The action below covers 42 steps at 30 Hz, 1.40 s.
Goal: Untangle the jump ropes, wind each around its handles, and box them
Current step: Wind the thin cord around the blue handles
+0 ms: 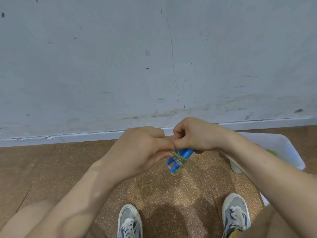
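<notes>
Jump rope (178, 158): two blue plastic handles side by side, wound across with clear, glitter-flecked plastic cord.

From the head view: jump rope held in the air where both hands meet, free ends of the handles sticking out just below the grip and slanting down to the left. Right hand (195, 136) curled closed over the upper ends of the handles, thumb tucked against the fingers. Left hand (139, 152) touching it, fingertips and thumb pinched narrowly on the cord turns at the top of the bundle; whether on the loose cord end or on a band, cannot tell.

Judged light, easy for two fingers. Handles rigid and smooth, likely slippery against each other. Cord springy, apt to unwind once released. Best taken across both handles at the wound middle, squeezing turns and handles together, never by one handle alone.

Well below the grip, thin tan rubber bands (144, 186) lying on the speckled cork mat (188, 189). Right of the grip, partly behind the right forearm, white plastic box (283, 145) with something green inside. Nearest the camera, grey lace-up shoes (129, 222).
</notes>
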### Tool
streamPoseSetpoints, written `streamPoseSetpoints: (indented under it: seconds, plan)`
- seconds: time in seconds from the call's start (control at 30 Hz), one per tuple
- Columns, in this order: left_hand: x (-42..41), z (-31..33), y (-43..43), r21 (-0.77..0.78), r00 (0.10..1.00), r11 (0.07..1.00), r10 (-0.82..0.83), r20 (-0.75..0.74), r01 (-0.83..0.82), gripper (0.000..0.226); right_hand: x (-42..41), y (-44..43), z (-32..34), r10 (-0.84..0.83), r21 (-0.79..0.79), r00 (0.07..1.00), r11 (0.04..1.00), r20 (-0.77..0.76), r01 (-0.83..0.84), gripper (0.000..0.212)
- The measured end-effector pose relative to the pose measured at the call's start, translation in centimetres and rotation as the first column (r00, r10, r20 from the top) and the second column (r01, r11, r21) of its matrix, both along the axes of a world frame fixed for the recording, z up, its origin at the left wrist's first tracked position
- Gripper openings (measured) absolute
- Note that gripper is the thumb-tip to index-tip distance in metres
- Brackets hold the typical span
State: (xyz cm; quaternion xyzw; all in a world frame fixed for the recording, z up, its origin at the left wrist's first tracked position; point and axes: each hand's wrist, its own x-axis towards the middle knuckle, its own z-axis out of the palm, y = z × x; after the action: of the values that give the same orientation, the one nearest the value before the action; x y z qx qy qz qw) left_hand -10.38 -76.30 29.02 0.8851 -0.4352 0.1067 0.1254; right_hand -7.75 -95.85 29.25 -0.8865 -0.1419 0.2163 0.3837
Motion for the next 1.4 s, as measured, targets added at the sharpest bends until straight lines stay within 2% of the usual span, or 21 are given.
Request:
streamPoseSetpoints:
  seconds: [0.03, 0.1, 0.17, 0.2, 0.3, 0.37, 0.43, 0.5, 0.6, 0.63, 0.7, 0.8, 0.87, 0.93, 1.0, 1.07, 1.13, 1.2, 1.27, 1.33, 1.4]
  plan:
    - [0.1, -0.1, 0.0, -0.045, 0.998, 0.999, 0.024, -0.062, -0.027, 0.019, -0.1, 0.1, 0.0, 0.008, 0.008, 1.000, 1.000, 0.010, -0.008, 0.027]
    - [0.2, -0.2, -0.2, -0.166, 0.948, 0.967, 0.139, -0.287, -0.192, 0.013, -0.3, 0.2, 0.3, 0.023, 0.042, 0.999, 0.999, 0.029, -0.025, 0.029]
    - [0.5, -0.2, -0.5, -0.248, 0.818, 0.888, 0.207, -0.537, -0.387, 0.001, -0.4, 0.2, 0.6, 0.036, 0.090, 0.997, 0.995, 0.064, -0.042, 0.033]
    - [0.7, -0.2, -0.6, -0.281, 0.747, 0.844, 0.194, -0.636, -0.458, 0.006, -0.5, 0.2, 0.8, 0.040, 0.122, 0.995, 0.991, 0.088, -0.051, 0.036]
    - [1.3, -0.3, -0.2, -0.372, 0.542, 0.759, -0.030, -0.840, -0.535, 0.011, -1.0, 0.3, 1.6, 0.047, 0.247, 0.992, 0.966, 0.118, -0.075, 0.042]
    - [1.7, -0.7, 0.0, -0.415, 0.403, 0.732, -0.208, -0.891, -0.540, 0.012, -1.3, 0.4, 2.2, 0.050, 0.327, 0.996, 0.942, 0.072, -0.071, 0.043]
    - [2.0, -1.0, -0.4, -0.450, 0.320, 0.680, -0.319, -0.892, -0.579, 0.014, -1.5, 0.4, 2.7, 0.027, 0.401, 1.000, 0.916, 0.015, -0.031, 0.042]
    - [2.0, -1.6, -1.3, -0.441, 0.310, 0.630, -0.315, -0.897, -0.639, 0.022, -1.6, 0.4, 3.4, -0.049, 0.511, 0.998, 0.857, -0.046, 0.066, 0.037]
    - [1.0, -2.9, -3.1, -0.383, 0.325, 0.658, -0.215, -0.921, -0.648, 0.026, -0.8, 0.1, 4.0, -0.172, 0.735, 0.971, 0.634, -0.169, 0.240, 0.034]
    - [0.8, -3.4, -3.7, -0.395, 0.336, 0.652, -0.221, -0.915, -0.647, 0.029, -0.4, -0.1, 4.0, -0.208, 0.748, 0.957, 0.598, -0.200, 0.286, 0.034]
    - [0.9, -3.9, -4.2, -0.434, 0.355, 0.573, -0.252, -0.900, -0.695, 0.036, 0.3, -0.5, 3.8, -0.245, 0.760, 0.921, 0.520, -0.304, 0.389, 0.032]
    - [1.9, -3.6, -3.2, -0.483, 0.299, 0.438, -0.425, -0.854, -0.758, 0.052, 1.1, -1.3, 3.3, -0.246, 0.759, 0.841, 0.363, -0.481, 0.541, 0.029]
    - [2.6, -3.3, -2.5, -0.517, 0.278, 0.413, -0.513, -0.812, -0.749, 0.061, 1.3, -1.6, 3.0, -0.238, 0.751, 0.802, 0.281, -0.549, 0.597, 0.029]
    - [2.8, -3.6, -2.1, -0.568, 0.333, 0.445, -0.501, -0.799, -0.693, 0.056, 1.3, -1.7, 2.8, -0.224, 0.748, 0.797, 0.277, -0.561, 0.604, 0.032]
    - [2.8, -4.0, -2.1, -0.589, 0.389, 0.478, -0.456, -0.800, -0.651, 0.044, 1.0, -1.6, 3.0, -0.183, 0.756, 0.826, 0.334, -0.533, 0.563, 0.040]
    - [2.8, -4.6, -2.1, -0.576, 0.384, 0.480, -0.443, -0.810, -0.661, 0.036, 0.6, -1.5, 3.3, -0.145, 0.755, 0.847, 0.395, -0.511, 0.523, 0.041]
    - [2.9, -5.1, -1.8, -0.563, 0.342, 0.533, -0.460, -0.819, -0.631, 0.035, 0.4, -1.6, 3.3, -0.130, 0.750, 0.863, 0.443, -0.489, 0.492, 0.030]
    - [2.8, -4.8, -1.2, -0.503, 0.240, 0.684, -0.448, -0.861, -0.528, 0.032, 0.4, -1.8, 3.2, -0.126, 0.744, 0.867, 0.463, -0.482, 0.481, 0.023]
    - [3.1, -4.2, -0.3, -0.448, 0.193, 0.790, -0.405, -0.894, -0.419, 0.033, 0.6, -2.0, 3.1, -0.128, 0.745, 0.862, 0.452, -0.490, 0.490, 0.023]
    - [3.4, -3.3, -0.2, -0.453, 0.175, 0.788, -0.420, -0.891, -0.417, 0.045, 0.6, -2.1, 2.9, -0.121, 0.747, 0.859, 0.443, -0.498, 0.495, 0.023]
    - [3.7, -2.4, -1.0, -0.571, 0.207, 0.688, -0.541, -0.815, -0.448, 0.061, 0.5, -1.8, 2.7, -0.087, 0.750, 0.861, 0.453, -0.501, 0.482, 0.023]
